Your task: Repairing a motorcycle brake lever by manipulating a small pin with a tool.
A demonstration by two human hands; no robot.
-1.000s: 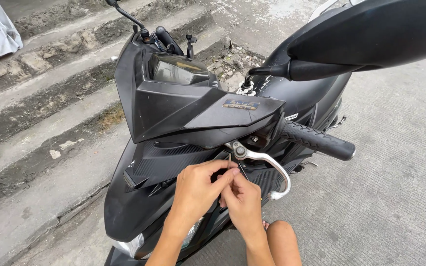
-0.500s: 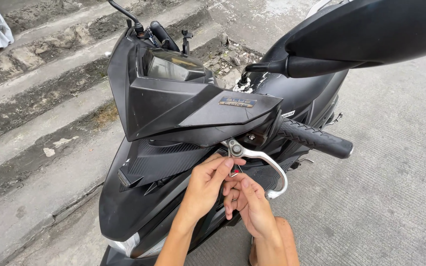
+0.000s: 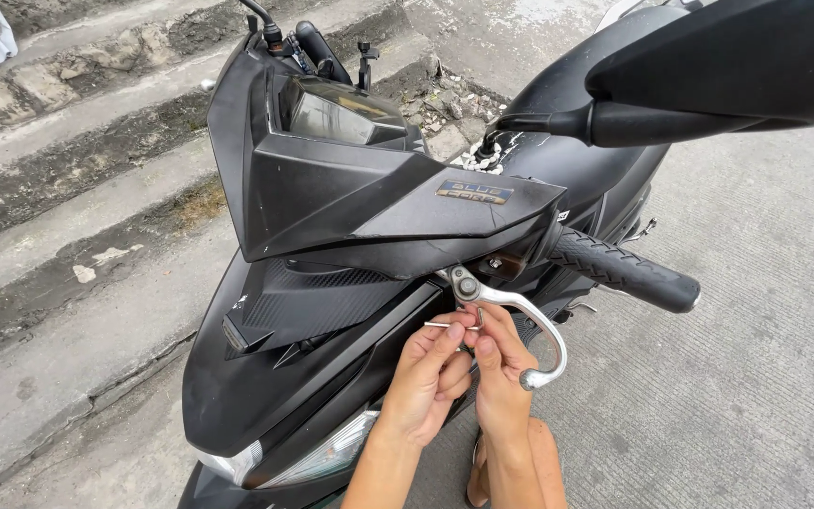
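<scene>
My left hand (image 3: 426, 382) pinches a thin metal pin (image 3: 438, 325) between thumb and fingertips, low in the middle of the frame. My right hand (image 3: 501, 372) meets it there, fingertips closed at the same spot; whether they hold the pin too, I cannot tell. Just above, the silver brake lever (image 3: 531, 320) curves down to the right from its pivot, under the black scooter (image 3: 332, 236) handlebar cover. The black rubber grip (image 3: 624, 271) sticks out toward centre right. Concrete steps (image 3: 68, 188) fill the left.
</scene>
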